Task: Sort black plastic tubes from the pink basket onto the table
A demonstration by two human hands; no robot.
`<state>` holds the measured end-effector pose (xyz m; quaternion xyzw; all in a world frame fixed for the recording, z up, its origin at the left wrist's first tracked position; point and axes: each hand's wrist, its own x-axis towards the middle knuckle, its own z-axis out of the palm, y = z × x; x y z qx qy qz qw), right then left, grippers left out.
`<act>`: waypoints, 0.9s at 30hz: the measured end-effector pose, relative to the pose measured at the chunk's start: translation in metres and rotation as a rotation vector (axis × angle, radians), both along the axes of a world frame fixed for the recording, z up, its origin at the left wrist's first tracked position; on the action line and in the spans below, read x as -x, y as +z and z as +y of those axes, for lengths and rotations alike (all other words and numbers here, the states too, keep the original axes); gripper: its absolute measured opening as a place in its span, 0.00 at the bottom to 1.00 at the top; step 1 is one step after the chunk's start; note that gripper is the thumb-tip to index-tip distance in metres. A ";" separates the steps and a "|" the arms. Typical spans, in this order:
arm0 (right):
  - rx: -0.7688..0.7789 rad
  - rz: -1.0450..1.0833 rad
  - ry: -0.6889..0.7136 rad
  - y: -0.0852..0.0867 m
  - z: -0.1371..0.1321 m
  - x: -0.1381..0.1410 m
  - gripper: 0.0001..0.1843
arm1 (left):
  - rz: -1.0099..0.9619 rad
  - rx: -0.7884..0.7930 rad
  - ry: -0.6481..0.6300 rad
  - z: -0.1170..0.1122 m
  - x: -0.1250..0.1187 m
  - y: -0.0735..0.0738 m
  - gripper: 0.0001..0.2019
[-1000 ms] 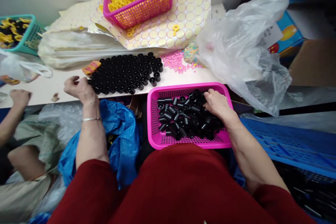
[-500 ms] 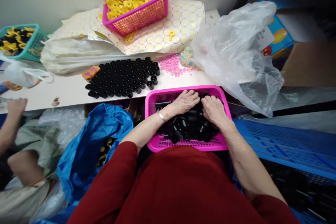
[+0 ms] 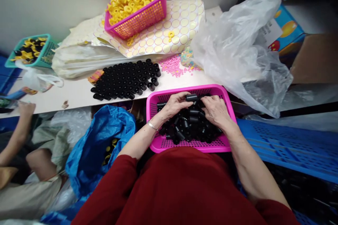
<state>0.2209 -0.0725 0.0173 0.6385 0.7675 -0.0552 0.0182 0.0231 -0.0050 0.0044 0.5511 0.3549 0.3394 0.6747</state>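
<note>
A pink basket (image 3: 227,95) in front of my body holds a heap of short black plastic tubes (image 3: 185,126). Over its far left part, my left hand (image 3: 174,107) grips one black tube (image 3: 192,97) between thumb and fingers. My right hand (image 3: 215,109) is at the heap's right side, fingers curled down among the tubes; what they hold is hidden. Beyond the basket, many black tubes (image 3: 124,79) stand in close rows on the white table (image 3: 76,95), a few at the near left edge lying tilted.
Yellow ring pieces fill a pink basket (image 3: 139,21) on dotted sheets (image 3: 182,17). Pink bits (image 3: 173,66) lie beside a crumpled clear bag (image 3: 232,45). A teal basket (image 3: 49,56) stands far left, near a co-worker's hand (image 3: 26,109). A blue sack (image 3: 84,158) is below left, blue crates (image 3: 287,147) at right.
My left hand has drawn back leftward and now has a black tube between thumb and fingers. My right hand stays over the heap, shifted slightly. The camera view has turned a little left.
</note>
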 end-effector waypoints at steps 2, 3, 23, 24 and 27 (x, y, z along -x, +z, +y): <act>0.026 -0.012 -0.018 0.004 -0.002 0.001 0.16 | -0.058 0.085 0.120 -0.004 0.008 0.006 0.21; 0.051 -0.031 -0.018 0.006 -0.002 0.001 0.15 | -0.071 0.106 0.185 -0.004 0.014 0.008 0.21; 0.156 0.211 -0.303 -0.017 0.041 0.048 0.18 | -0.122 0.339 0.430 -0.031 0.056 0.003 0.18; 0.145 0.229 -0.313 -0.020 0.042 0.047 0.18 | -0.123 0.339 0.430 -0.031 0.057 0.004 0.17; 0.053 0.385 -0.306 -0.028 0.040 0.039 0.18 | -0.139 0.373 0.423 -0.032 0.059 0.008 0.15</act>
